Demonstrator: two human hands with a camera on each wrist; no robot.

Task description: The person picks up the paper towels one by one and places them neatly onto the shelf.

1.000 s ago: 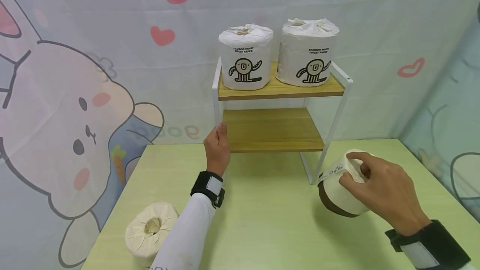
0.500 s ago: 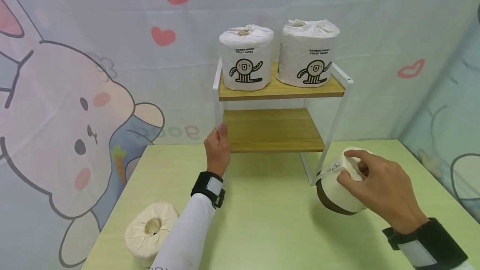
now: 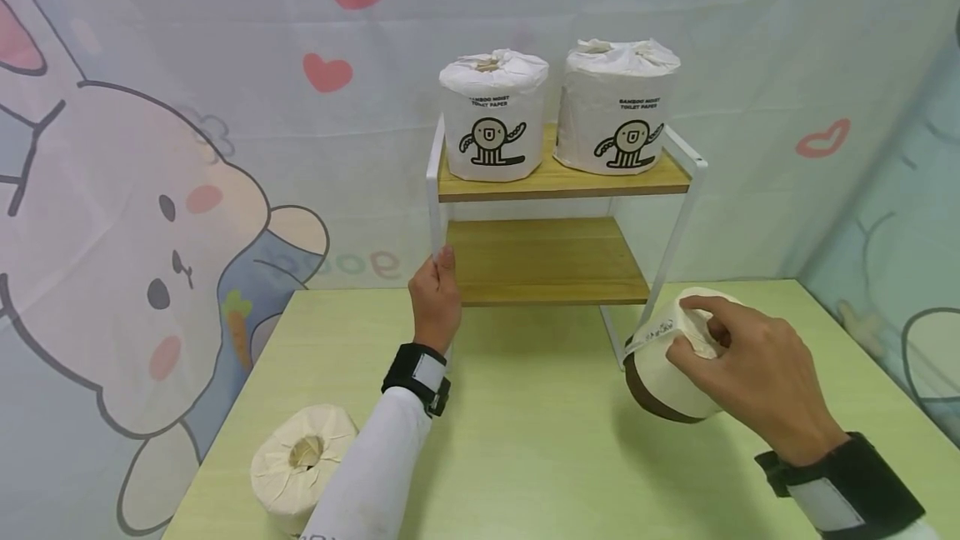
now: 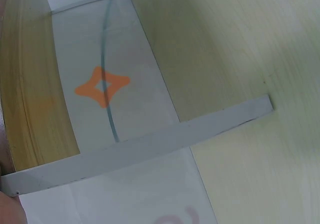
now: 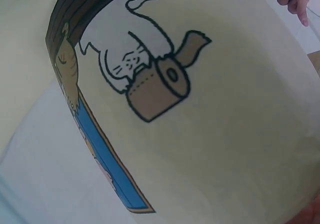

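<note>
While hands point(image 3: 437, 298) point(image 3: 765, 373) hold rack point(image 3: 547, 261) and roll point(image 3: 667, 382), upper packs point(image 3: 495, 111) point(image 3: 618, 98) read "MOIST TOILET PAPER".

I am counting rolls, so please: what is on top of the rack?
A left roll and a right roll, both wrapped in white, stand on its upper board. They hide the board beneath and anything directly behind.

A hand could enter the lower shelf point(image 3: 547, 265) from the front, between the left frame point(image 3: 435, 219) and right frame point(image 3: 670, 244), beneath the upper shelf point(image 3: 558, 182). The left hand point(image 3: 435, 294) obstructs the left edge; the held roll point(image 3: 663, 373) overlaps the right frame's foot. Table point(image 3: 540, 432) lies open between sleeve point(image 3: 378, 457) and held roll.
</note>
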